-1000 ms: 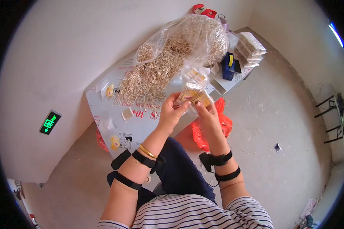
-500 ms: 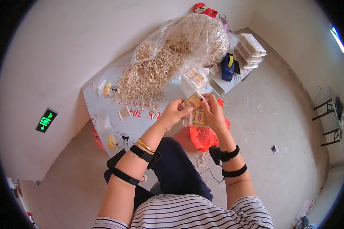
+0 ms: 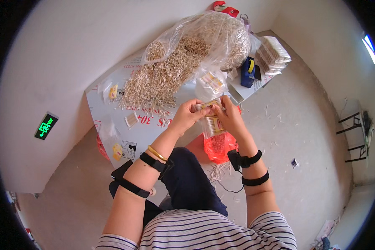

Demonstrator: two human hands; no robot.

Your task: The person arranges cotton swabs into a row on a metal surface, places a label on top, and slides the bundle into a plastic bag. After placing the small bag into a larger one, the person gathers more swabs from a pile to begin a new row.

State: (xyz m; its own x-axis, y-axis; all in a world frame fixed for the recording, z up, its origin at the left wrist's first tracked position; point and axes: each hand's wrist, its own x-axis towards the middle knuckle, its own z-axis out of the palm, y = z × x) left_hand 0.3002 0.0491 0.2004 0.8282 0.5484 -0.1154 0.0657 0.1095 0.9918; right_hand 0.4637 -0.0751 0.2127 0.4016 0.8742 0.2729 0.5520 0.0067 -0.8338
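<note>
My left hand (image 3: 189,115) and my right hand (image 3: 231,118) meet over the table's front edge, fingers closed on a clear packet of cotton swabs (image 3: 214,125) with a yellow label. Its lower part hangs below my fingers; a further row of swabs shows at the upper edge between my hands, partly covered by the fingertips. Just beyond lies a clear bag with packed swabs (image 3: 213,81). A large heap of loose cotton swabs (image 3: 150,85) spreads to the left, spilling from a big clear plastic bag (image 3: 227,39). Nearer my left forearm sits a small bundle of swabs (image 3: 131,119).
A red plastic bag (image 3: 218,150) hangs below my hands. To the right on the metal-topped table (image 3: 154,135) are a blue tape dispenser (image 3: 247,75) and stacked white packs (image 3: 273,55). Yellow cards (image 3: 117,151) lie at the left. Swabs litter the floor (image 3: 279,166).
The upper part of the packet, whose yellow label faced me, has tipped so its row of swabs shows. My hands have shifted slightly up, and my fingers are closer together.
</note>
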